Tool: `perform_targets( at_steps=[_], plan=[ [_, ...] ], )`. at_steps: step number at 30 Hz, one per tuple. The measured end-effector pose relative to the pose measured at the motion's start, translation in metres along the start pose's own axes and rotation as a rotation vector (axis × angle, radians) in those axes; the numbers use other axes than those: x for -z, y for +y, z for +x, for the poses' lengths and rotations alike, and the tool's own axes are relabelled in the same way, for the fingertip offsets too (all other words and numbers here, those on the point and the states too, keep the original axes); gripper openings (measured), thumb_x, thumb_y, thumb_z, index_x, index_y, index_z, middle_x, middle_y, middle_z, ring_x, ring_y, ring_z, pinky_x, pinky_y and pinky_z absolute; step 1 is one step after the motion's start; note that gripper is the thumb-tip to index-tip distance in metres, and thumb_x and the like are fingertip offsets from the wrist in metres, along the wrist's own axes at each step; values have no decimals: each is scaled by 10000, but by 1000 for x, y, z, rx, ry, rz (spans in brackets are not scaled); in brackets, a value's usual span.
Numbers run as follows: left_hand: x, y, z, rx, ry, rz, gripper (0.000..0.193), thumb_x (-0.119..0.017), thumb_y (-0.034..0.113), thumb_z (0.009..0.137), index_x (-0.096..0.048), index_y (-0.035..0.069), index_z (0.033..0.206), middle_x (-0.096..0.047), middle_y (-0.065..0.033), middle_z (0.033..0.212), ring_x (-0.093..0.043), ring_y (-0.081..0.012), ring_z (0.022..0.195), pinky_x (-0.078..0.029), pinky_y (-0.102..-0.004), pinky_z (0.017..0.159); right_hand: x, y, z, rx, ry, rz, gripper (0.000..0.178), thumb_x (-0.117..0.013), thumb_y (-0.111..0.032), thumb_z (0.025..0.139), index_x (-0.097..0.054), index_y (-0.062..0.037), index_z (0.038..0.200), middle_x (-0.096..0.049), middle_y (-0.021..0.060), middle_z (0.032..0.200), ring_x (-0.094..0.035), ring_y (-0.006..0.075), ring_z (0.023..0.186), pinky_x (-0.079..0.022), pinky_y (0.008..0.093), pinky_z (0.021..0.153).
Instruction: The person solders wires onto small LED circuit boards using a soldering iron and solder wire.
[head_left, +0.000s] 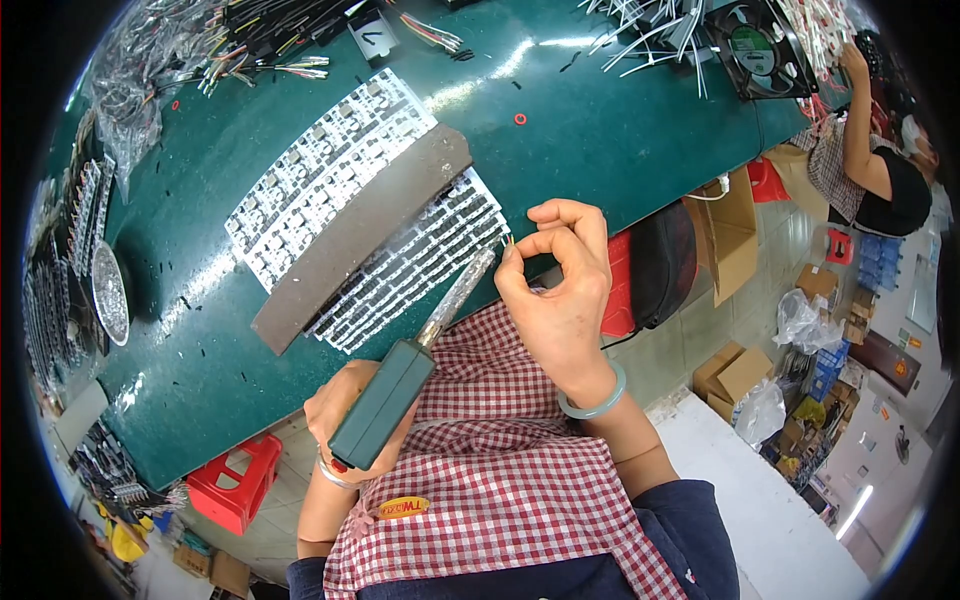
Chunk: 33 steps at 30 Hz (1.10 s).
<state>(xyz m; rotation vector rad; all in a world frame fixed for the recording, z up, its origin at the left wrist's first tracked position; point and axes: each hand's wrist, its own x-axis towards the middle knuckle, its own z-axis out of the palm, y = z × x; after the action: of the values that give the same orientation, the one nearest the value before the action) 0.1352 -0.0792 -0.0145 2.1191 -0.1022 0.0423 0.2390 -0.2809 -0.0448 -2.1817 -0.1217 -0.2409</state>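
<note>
1. Green is the colour of the big table (600, 160), and it looks smooth and shiny.
2. White sheets of little boards (335, 145) lie close to the table's near edge, around the middle. They are full of small parts, and some rows look black.
3. One long brown bar (365, 240) lies slantwise across the sheets, so they show on both sides of it.
4. Just off the near edge, the left hand (335, 408) is wrapped around a fat green tool (380, 410). Its fingers are closed on the handle.
5. Out of the tool comes a metal tube (450, 308). It points up to the right corner of the sheets, and its tip is just beside the right hand (567, 325). You cannot tell if the tip touches anything.
6. On the right hand, the thumb and pointing finger are pinched narrow on some thin wires (511, 241), right by that same corner. The other fingers are curled.
7. A small red ring (520, 119) lies alone, closer to the far edge.
8. Bunches of wires (290, 67) sit along the far edge, and a clear plastic bag (150, 55) is at the far left corner.
9. Near the left edge stands a round metal dish (111, 293), tilted.
10. A black fan (757, 50) is near the right edge, close to another person's hand (853, 66).
</note>
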Motion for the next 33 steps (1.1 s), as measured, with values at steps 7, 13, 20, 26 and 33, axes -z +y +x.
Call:
perform_targets(
  at_steps=[7,13,20,26,33],
  plan=[
    [0,-1,-3,-48,58,38,254,-742,43,642,-667,-39,870,-634,-129,779,-644,-240,628,-500,-305,548,0,0,0,5,3,0,140,-684,78,647,-578,10,708,-531,115,1019,-515,274,964,-442,359,806],
    [0,-5,-2,-30,31,-2,247,-740,45,650,-660,-41,867,-623,-126,770,-623,-231,605,-489,-305,530,0,0,0,2,5,14,149,-680,83,644,-569,8,710,-532,117,1014,-516,278,955,-442,360,802],
    [0,0,1,-13,38,-46,225,-733,55,670,-664,-35,865,-608,-106,746,-601,-222,578,-469,-300,517,-1,0,0,-2,9,14,155,-680,85,643,-564,8,711,-532,119,1014,-517,281,960,-441,363,804],
    [11,13,9,144,-27,13,160,-747,25,650,-667,-11,783,-631,-106,756,-635,-219,586,-489,-290,520,0,0,1,2,7,6,155,-679,86,643,-561,8,706,-531,119,1012,-516,284,956,-441,365,804],
    [15,16,17,143,-11,0,184,-755,38,631,-670,-17,785,-610,-104,732,-611,-224,555,-469,-295,492,1,0,1,5,0,9,152,-673,83,647,-556,9,708,-530,123,1014,-516,288,953,-440,368,801]
  ],
)
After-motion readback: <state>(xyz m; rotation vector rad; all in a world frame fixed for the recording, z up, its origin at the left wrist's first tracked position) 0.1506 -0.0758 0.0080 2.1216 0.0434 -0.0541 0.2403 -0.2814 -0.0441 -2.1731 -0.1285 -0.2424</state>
